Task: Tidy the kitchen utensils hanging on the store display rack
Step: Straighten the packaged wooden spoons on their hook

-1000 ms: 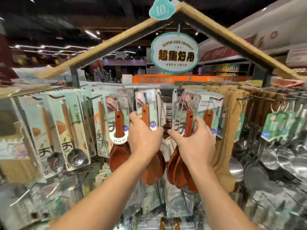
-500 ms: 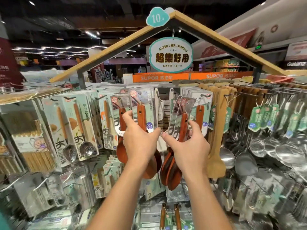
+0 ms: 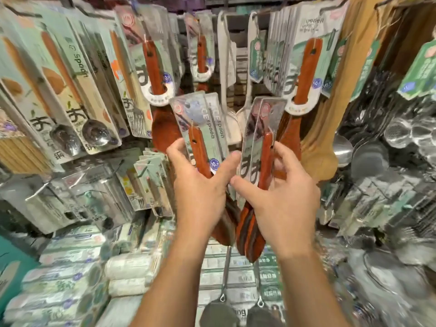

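Observation:
My left hand [image 3: 199, 187] grips a carded red-brown wooden rice spoon [image 3: 197, 140], its pale green card reading "rice spoon". My right hand [image 3: 280, 199] holds a small bunch of the same wooden spoons [image 3: 262, 161], bowls pointing down below my wrist. Both bundles are off the hooks and sit below the row of hanging goods. More red-brown spoons still hang above: one at the left [image 3: 153, 69], one in the middle [image 3: 201, 57], one at the right [image 3: 306, 72].
Carded metal spoons [image 3: 92, 95] and forks hang at the left. Pale wooden spatulas [image 3: 323, 128] and steel ladles [image 3: 401, 133] hang at the right. Boxed goods [image 3: 75, 279] are stacked below. Two black-headed utensils [image 3: 219, 312] hang at the bottom.
Both hands have come down with the spoons, which are now off their hooks. My view has tilted down; the roof-shaped sign is out of sight.

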